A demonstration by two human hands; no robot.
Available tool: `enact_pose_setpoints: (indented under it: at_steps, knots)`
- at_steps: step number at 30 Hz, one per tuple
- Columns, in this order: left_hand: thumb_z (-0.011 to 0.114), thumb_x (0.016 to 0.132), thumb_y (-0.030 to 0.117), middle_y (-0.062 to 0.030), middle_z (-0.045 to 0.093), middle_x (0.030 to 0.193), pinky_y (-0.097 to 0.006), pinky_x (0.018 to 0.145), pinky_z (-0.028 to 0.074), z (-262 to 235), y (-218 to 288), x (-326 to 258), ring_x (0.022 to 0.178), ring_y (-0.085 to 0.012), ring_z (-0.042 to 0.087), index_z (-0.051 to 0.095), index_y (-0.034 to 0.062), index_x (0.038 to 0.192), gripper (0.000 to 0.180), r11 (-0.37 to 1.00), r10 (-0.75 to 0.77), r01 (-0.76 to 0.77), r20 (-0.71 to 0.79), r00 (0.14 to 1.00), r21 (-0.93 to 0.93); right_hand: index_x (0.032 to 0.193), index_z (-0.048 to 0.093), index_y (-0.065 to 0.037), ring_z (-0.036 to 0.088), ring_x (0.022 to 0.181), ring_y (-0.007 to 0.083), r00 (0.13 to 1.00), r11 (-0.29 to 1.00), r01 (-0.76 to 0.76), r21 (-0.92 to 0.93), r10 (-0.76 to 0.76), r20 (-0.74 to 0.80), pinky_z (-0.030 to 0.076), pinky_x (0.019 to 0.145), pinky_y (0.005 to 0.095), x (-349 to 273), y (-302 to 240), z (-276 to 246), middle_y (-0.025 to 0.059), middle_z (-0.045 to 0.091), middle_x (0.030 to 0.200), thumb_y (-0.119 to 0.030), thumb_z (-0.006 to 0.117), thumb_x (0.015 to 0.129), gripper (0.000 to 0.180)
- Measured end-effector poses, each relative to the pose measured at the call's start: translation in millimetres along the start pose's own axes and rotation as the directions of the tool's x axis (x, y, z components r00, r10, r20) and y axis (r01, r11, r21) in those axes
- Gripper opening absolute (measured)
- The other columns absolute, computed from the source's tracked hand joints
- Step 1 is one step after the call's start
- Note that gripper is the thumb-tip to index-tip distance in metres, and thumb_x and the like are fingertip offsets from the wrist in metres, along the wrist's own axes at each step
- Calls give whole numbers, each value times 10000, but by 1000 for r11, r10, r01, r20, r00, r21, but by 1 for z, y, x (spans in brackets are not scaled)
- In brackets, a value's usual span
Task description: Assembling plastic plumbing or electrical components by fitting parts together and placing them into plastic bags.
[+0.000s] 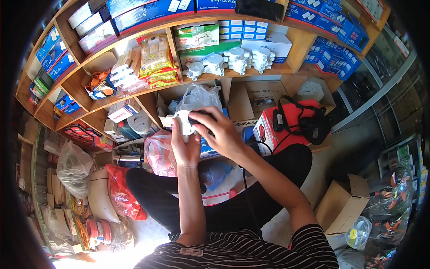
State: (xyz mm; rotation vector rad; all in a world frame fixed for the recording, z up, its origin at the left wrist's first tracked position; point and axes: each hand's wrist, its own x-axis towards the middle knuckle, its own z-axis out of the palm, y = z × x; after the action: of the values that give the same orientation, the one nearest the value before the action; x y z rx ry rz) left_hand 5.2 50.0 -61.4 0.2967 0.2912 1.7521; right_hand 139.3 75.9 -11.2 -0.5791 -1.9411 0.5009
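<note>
cradling the white round fitting (182, 119) in front of the wooden shelves (297, 50), the left hand (186, 150) is holding it low while the right hand (225, 136) is touching its right side, grip unclear, and it's looking light, stiff, smooth, best held by the rim

The left hand (186, 151) holds a white round fitting (182, 119), and the right hand (222, 134) bends over its right side. Beyond, four white junction pieces (237, 54) stand along a wooden shelf (280, 68); black straps (313, 127) lie on a red box (292, 111).
</note>
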Motion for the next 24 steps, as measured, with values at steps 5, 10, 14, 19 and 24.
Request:
enact_pose_setpoints:
  at_steps: [5, 10, 14, 19, 24]
  knots:
    - [612, 1006, 378, -113, 701, 1114, -348, 726, 578, 21, -7, -12, 934, -226, 679, 577, -2, 1299, 481, 969, -33, -17, 198, 980, 247, 997, 667, -3, 665, 692, 244, 952, 992, -124, 15, 124, -280, 511, 618, 354, 4, 14, -11, 137, 662, 831, -148, 676, 982, 146]
    - [709, 938, 439, -134, 685, 1147, -370, 708, 579, 6, -8, -9, 953, -227, 674, 567, -28, 1315, 617, 891, -31, -87, 251, 967, 446, 814, 622, 20, 521, 535, 210, 890, 957, -291, 13, 276, -363, 425, 539, 363, 9, 15, -22, 162, 548, 622, -261, 620, 1033, 355]
    - [646, 1009, 337, -112, 698, 1114, -364, 785, 558, 6, -6, -4, 973, -190, 676, 593, -3, 1285, 442, 919, 31, -108, 203, 979, 380, 777, 589, 23, 459, 521, 205, 894, 946, -316, -69, 273, -356, 400, 530, 365, 13, 13, -32, 165, 512, 605, -266, 609, 1039, 390]
    - [525, 1077, 277, -102, 666, 1225, -359, 986, 510, 19, -12, 2, 1091, -194, 654, 562, -16, 1294, 366, 929, 73, -66, -6, 997, 364, 894, 685, 1, 626, 713, 234, 934, 985, -170, -4, 160, -321, 485, 659, 348, 19, 4, -42, 159, 640, 794, -198, 635, 1008, 235]
    - [380, 1096, 401, -92, 464, 1512, -392, 1157, 390, -13, -54, -10, 1390, -256, 460, 409, 129, 1515, 500, 995, 79, -87, 140, 987, 51, 1225, 721, -129, 564, 1287, 337, 976, 944, 198, -264, -166, 140, 435, 1080, 473, 3, -13, -3, 91, 651, 1303, -151, 686, 931, 297]
